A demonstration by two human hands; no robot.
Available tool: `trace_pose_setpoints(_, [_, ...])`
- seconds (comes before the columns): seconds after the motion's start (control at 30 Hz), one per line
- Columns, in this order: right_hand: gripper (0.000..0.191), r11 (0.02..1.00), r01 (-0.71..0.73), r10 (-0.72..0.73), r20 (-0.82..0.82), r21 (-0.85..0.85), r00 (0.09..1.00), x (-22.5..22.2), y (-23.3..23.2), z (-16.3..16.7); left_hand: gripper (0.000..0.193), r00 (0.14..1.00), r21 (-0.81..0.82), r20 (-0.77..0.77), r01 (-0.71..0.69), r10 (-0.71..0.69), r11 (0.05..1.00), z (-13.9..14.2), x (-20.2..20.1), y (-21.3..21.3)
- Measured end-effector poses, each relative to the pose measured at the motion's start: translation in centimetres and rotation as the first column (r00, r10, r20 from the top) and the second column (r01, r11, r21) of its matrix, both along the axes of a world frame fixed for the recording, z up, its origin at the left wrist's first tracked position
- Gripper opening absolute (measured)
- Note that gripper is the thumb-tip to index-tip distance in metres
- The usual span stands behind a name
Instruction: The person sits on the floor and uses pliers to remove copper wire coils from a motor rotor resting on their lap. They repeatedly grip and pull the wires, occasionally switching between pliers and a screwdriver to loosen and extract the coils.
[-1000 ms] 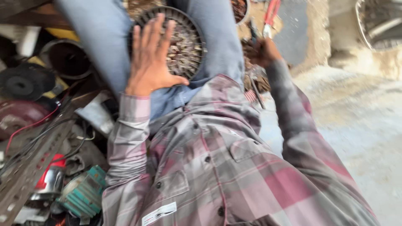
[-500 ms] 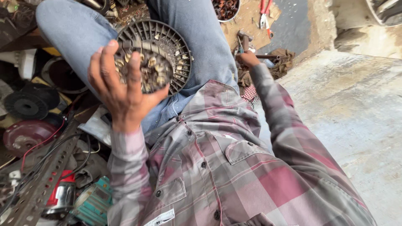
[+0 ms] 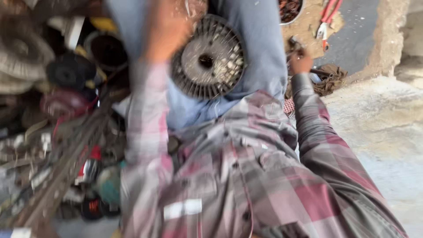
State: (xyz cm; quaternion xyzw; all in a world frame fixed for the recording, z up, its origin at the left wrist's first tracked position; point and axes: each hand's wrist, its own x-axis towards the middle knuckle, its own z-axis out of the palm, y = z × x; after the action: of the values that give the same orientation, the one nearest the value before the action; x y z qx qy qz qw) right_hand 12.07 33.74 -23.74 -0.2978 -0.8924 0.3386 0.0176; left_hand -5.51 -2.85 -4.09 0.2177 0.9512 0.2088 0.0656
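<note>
A round, slotted metal motor part [image 3: 207, 59] with a hole in its middle rests on my lap between my jeans-clad legs. My left hand [image 3: 167, 31] is a blur just above and left of it, apart from its face; its fingers cannot be made out. My right hand [image 3: 301, 59] reaches out to the right of my leg and is closed around a small dark metal tool [image 3: 293, 44] held over the ground. My plaid shirt sleeves fill the lower part of the view.
Red-handled pliers [image 3: 328, 17] lie on sandy ground at the top right, next to a bowl of rusty parts [image 3: 288, 9]. A brown rag [image 3: 330, 77] sits by my right hand. Black discs [image 3: 70, 70], metal bars and a teal tool [image 3: 108, 185] crowd the left.
My left hand has lifted off the motor part and swung up and to the left, uncovering the part's face. My right hand has stayed out to the right with its tool.
</note>
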Motion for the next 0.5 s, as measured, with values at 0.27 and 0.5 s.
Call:
trace_pose_setpoints(0.27, [0.018,0.97,0.084,-0.176,-0.42,-0.227,0.89,-0.8,4.3,3.3,0.067,0.93,0.283,-0.203,-0.244,0.306,0.928,8.9,5.4,-4.9])
trace_pose_setpoints(0.5, [0.027,0.992,0.105,-0.126,-0.56,-0.069,0.819,-2.3,4.1,3.5,0.055,0.057,0.374,-0.928,0.132,0.369,0.918,8.3,14.7,-18.9])
